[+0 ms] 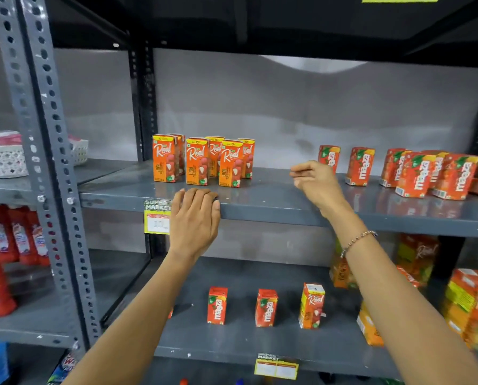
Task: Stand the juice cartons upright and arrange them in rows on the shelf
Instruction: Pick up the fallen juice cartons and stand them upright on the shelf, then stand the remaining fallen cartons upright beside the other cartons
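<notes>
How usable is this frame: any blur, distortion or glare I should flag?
Head view: wide-angle bending bows the slotted upright and shelf edge; the Real cartons read sharp, while the large cartons at lower right smear with blur; the shelf top shows soft reflections under the Maaza cartons; the upper area is dark. Both hands, left and right, are clear.

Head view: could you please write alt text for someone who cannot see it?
Two empty hands reach to a grey shelf: the left hand rests on its front edge, the right hand hovers open above it. Six Real cartons stand in two rows; Maaza cartons stand right.
</notes>
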A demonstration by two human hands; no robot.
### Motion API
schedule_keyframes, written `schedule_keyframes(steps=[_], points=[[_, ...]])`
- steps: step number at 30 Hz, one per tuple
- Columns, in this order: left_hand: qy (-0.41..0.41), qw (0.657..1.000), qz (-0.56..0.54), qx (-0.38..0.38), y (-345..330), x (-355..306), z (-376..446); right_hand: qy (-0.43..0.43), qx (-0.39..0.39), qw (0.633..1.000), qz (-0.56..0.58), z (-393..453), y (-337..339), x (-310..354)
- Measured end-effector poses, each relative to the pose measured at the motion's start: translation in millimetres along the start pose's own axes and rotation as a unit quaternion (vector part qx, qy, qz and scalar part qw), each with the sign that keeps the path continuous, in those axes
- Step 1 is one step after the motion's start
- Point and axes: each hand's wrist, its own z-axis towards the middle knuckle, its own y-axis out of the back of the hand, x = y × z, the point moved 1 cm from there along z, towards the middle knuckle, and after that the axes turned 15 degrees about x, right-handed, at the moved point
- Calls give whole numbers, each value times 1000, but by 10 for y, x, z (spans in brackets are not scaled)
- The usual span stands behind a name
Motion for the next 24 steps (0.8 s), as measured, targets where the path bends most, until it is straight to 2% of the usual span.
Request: schedule_keyframes(steps=[7,12,16,21,24], points=[[-70,996,-63,-1,-128,-1419,182,7,-102,995,-4,-422,1356,-242],[-74,993,-90,22,-228,-2417,229,-43,-174,983,-42,-634,2470,-650],[-92,991,-97,31,-263,-3084,237,-118,-271,951,-86,-737,3240,-1064],[-110,987,-109,40,-281,-3817,288,-247,-323,904,-131,-731,3953,-1481],[-117,986,-114,41,-306,-4167,307,-268,-342,885,-167,-670,4238,-1615]])
